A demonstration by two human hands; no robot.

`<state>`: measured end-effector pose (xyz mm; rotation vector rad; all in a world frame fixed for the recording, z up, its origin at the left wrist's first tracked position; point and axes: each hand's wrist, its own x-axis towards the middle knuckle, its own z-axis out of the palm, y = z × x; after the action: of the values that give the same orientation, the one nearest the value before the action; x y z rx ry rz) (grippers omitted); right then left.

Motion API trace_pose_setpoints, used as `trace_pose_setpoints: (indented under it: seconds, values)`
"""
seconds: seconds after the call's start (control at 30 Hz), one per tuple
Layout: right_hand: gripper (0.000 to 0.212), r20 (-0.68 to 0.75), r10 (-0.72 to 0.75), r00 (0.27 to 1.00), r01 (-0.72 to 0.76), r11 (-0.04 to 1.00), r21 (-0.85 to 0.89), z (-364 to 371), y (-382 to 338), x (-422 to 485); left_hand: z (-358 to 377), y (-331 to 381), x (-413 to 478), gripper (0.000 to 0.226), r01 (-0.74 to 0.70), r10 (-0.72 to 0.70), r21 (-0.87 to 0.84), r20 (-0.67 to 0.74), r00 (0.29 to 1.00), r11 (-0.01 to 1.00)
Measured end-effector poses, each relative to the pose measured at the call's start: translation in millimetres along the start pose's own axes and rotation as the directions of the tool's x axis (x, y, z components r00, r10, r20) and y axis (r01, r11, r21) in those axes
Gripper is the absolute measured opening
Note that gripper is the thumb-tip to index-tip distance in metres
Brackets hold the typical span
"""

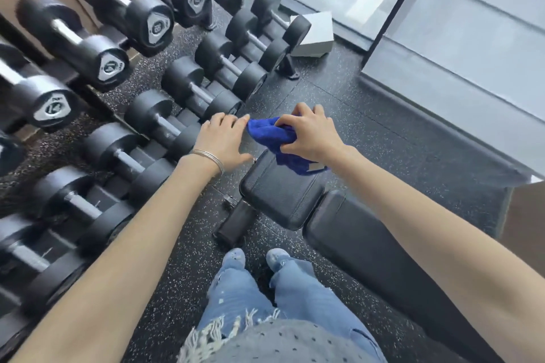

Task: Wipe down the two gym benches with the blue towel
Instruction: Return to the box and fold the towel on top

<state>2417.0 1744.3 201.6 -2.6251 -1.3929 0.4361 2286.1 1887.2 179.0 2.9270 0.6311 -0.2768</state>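
Mid-frame, the right hand (309, 135) grips the bunched soft blue towel (272, 138) on the black padded bench (280, 197) end, ready to rub, while the flat left hand (224, 138) reaches its corner to spread it.

Bunched blue towel (278, 143), gripped in the right hand (312, 134), its tail draping over the far end of a black padded bench (278, 200)

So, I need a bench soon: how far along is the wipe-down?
Nothing looks wiped yet. The right hand grips the blue towel over the far corner of the seat pad; the left hand touches its end. Left: that pad, the back pad, and a second bench out of view.
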Motion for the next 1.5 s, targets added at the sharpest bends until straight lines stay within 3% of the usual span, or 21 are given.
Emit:
trace_pose_setpoints:
  seconds: [0.33,0.57,0.73,1.0,1.13,1.5]
  values:
    - [0.041,0.064,-0.185,0.981,0.188,0.981,-0.045,-5.3,16.3,-0.8,11.8,28.0,-37.4,0.085,0.156,-0.155,0.02,-0.046,0.987,0.988]
    - [0.046,0.164,-0.386,0.908,0.402,0.912,-0.084,12.5,-2.2,9.6,30.6,28.6,-85.5,0.083,0.371,-0.37,0.036,-0.023,0.929,0.928]
    - [0.047,0.268,-0.539,0.799,0.577,0.813,-0.084,33.8,-34.4,8.9,48.0,32.8,-135.0,0.082,0.566,-0.567,0.024,0.03,0.823,0.824]
    - [0.047,0.396,-0.719,0.571,0.795,0.604,-0.048,64.2,-94.1,-20.8,76.3,51.3,-228.9,0.083,0.802,-0.793,-0.018,0.132,0.594,0.598]
    - [0.046,0.428,-0.773,0.468,0.861,0.508,-0.023,76.1,-118.2,-43.5,86.5,62.2,-264.0,0.083,0.87,-0.856,-0.039,0.157,0.492,0.492]
    - [0.046,0.51,-0.816,0.274,0.947,0.322,0.006,113.0,-185.4,-113.6,115.9,83.2,-350.3,0.084,0.95,-0.929,-0.097,0.2,0.311,0.297]
